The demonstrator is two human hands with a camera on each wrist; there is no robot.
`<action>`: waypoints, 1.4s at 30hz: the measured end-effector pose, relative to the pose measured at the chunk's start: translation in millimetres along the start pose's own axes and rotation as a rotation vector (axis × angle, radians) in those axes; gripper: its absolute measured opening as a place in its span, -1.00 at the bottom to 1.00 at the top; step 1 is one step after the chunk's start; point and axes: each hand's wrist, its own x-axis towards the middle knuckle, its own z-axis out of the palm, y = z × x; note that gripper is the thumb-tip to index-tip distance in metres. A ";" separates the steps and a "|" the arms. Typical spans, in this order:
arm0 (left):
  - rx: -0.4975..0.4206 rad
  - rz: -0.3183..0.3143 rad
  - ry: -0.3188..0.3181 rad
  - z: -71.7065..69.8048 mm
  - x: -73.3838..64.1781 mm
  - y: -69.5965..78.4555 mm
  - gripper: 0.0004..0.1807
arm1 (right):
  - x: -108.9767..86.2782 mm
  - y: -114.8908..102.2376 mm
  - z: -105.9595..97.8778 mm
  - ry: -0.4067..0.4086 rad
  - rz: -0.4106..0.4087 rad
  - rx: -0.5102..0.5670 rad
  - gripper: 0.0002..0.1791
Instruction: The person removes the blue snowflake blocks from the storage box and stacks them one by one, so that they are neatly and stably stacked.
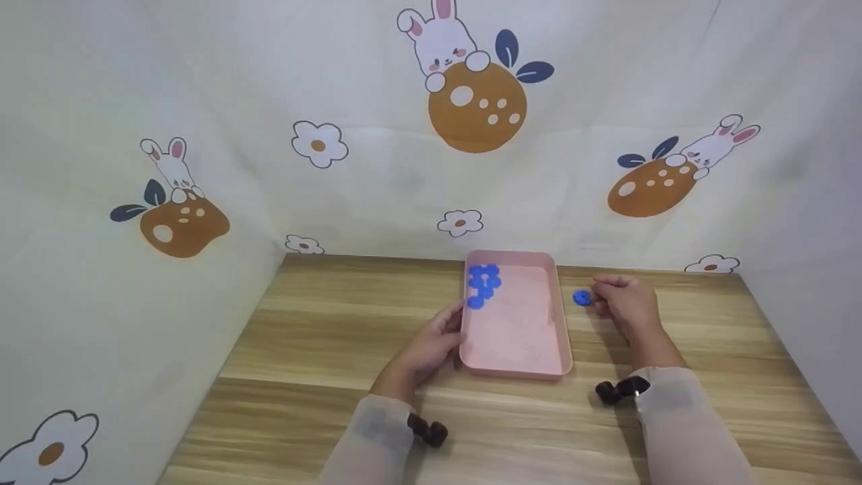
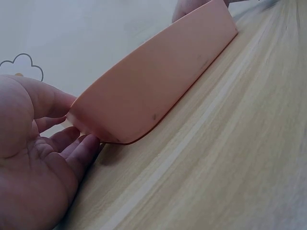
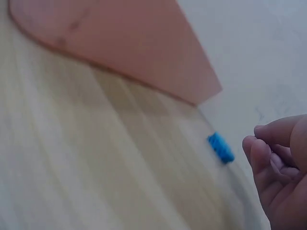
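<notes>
1. Head view: My left hand (image 1: 429, 347) is at the left side of the pink tray (image 1: 522, 323), half curled, with its fingers and thumb against the outer wall. The tray sits on the wood-grain tabletop (image 1: 323, 323). Inside it, blue flower-shaped pieces (image 1: 486, 292) are clustered in the far left corner. A loose blue piece (image 1: 579, 300) is outside, just beside the tray's right wall. My right hand (image 1: 627, 303) is right next to that piece, with its fingertips drawn together. Behind the tabletop hangs a pale cloth (image 1: 377, 182) printed with rabbits, orange fruit and flowers.

2. Left wrist view: My left hand holds the tray at a corner, one digit up near the rim and the other fingertips low by the base. The tray's outer wall carries a few dark marks. Part of my right hand shows beyond the rim.

3. Right wrist view: My right hand is nearly closed, thumb and forefinger tips together, and I see nothing in its grasp. The loose piece is a little way off from the fingertips, with a gap between; I cannot tell whether it lies flat.
</notes>
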 end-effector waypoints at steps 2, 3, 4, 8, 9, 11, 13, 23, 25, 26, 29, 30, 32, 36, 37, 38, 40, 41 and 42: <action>0.000 0.002 -0.001 0.2 -0.1 0.8 -0.25 | -5.0 -10.0 4.2 -0.021 -0.011 0.020 -0.55; -0.001 0.004 -0.003 0.4 -0.2 1.2 -0.25 | -7.8 -15.2 7.1 -0.033 -0.020 0.028 -0.55; 0.002 0.008 -0.004 0.4 -0.4 1.5 -0.25 | -10.9 -20.7 10.5 -0.049 -0.029 0.039 -0.56; -0.004 0.022 -0.014 0.7 0.1 1.7 -0.24 | -19.6 -40.1 27.8 -0.105 -0.093 0.084 -0.55; -0.004 0.023 -0.015 0.6 0.4 1.7 -0.24 | -20.6 -44.3 32.3 -0.117 -0.110 0.085 -0.55; -0.008 0.024 -0.016 0.2 1.1 1.7 -0.24 | -21.0 -51.9 41.0 -0.137 -0.146 0.081 -0.55; -0.002 0.018 -0.007 -0.3 1.4 1.8 -0.24 | -19.5 -58.6 48.5 -0.151 -0.164 0.049 -0.56; -0.008 -0.004 0.010 -2.7 -0.5 2.4 -0.26 | 5.2 -77.2 89.1 -0.221 -0.152 0.040 -0.57; -0.005 -0.004 0.011 -2.5 -0.2 1.6 -0.26 | 8.8 -78.8 97.0 -0.216 -0.156 0.009 -0.60; -0.004 -0.003 0.009 -2.2 -0.3 1.3 -0.25 | 10.3 -79.4 100.5 -0.217 -0.159 -0.007 -0.60; -0.006 -0.008 0.004 -0.6 -1.2 1.6 -0.25 | 14.9 -79.2 110.1 -0.219 -0.165 -0.036 -0.63; -0.007 -0.003 0.000 0.0 -1.5 1.7 -0.25 | 16.3 -78.6 113.1 -0.218 -0.161 -0.036 -0.63; -0.008 0.005 -0.007 1.0 -2.5 2.2 -0.25 | 18.7 -77.1 118.8 -0.216 -0.151 -0.030 -0.65; -0.014 0.030 -0.019 1.9 -2.7 2.3 -0.24 | 22.9 -73.3 130.2 -0.196 -0.161 -0.028 -0.67; -0.015 0.036 -0.021 2.1 -2.6 2.2 -0.23 | 23.9 -72.1 133.1 -0.189 -0.171 -0.034 -0.67; -0.016 0.038 -0.022 2.2 -2.4 2.2 -0.23 | 24.9 -70.8 135.8 -0.182 -0.184 -0.039 -0.67; -0.014 0.043 -0.024 2.5 -2.1 2.0 -0.23 | 27.0 -67.4 140.9 -0.170 -0.216 -0.060 -0.67; -0.010 0.046 -0.023 2.7 -1.9 2.0 -0.23 | 27.7 -65.4 143.1 -0.164 -0.230 -0.081 -0.67; -0.009 0.043 -0.021 2.9 -1.9 2.2 -0.23 | 28.0 -63.4 145.1 -0.157 -0.235 -0.098 -0.68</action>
